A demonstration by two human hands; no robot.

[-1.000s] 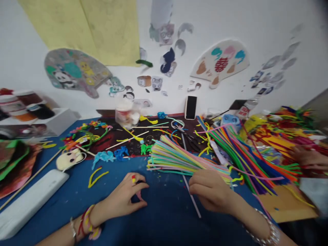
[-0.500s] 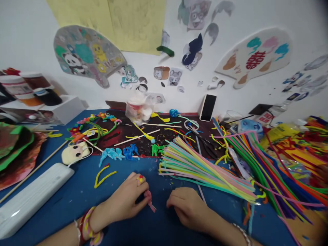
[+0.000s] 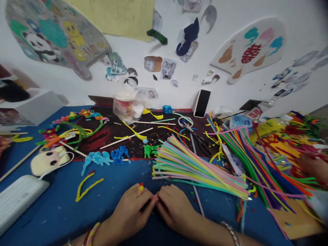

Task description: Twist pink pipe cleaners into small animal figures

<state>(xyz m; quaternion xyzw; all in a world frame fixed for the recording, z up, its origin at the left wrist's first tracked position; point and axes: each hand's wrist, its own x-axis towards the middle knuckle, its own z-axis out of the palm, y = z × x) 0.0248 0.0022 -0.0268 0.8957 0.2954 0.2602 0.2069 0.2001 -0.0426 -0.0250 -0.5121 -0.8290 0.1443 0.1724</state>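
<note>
- Behind everything stands the white wall [image 3: 176, 95], and two fan-shaped pieces hang on it, a grey painted one [image 3: 58, 37] at the left and a whiter one with a red sign [image 3: 252, 48] at the right.
- Before you is the blue table [image 3: 61, 205], and on its far part lies a dark mat [image 3: 107, 133].
- The many-coloured bundle [image 3: 258, 171] of fuzzy stems lies at the right.
- The pastel bundle [image 3: 197, 167] lies slanting, just beyond your right hand [image 3: 175, 206] and apart from it.
- Your right hand has its fingers bent inward, and its tips meet those of your left hand [image 3: 133, 206] near the front of the table. Whether the fingers clamp something between them I cannot tell, because the meeting place is hidden; so the piece there, if one, cannot be seen clearly.
- A co-worker's hand [image 3: 314, 167], blurred, is at the far right, near red and orange stems.
- A cream plush piece [image 3: 48, 160] lies at the left, and a phone [image 3: 202, 103] leans upright on the wall.
- A lilac stem [image 3: 198, 201] comes from under the pastel bundle, near your right hand.
- A bent yellow stem [image 3: 88, 191] lies to the left of your left hand.
- Smallest is the yellow and red ring [image 3: 141, 187] on your left hand.
</note>
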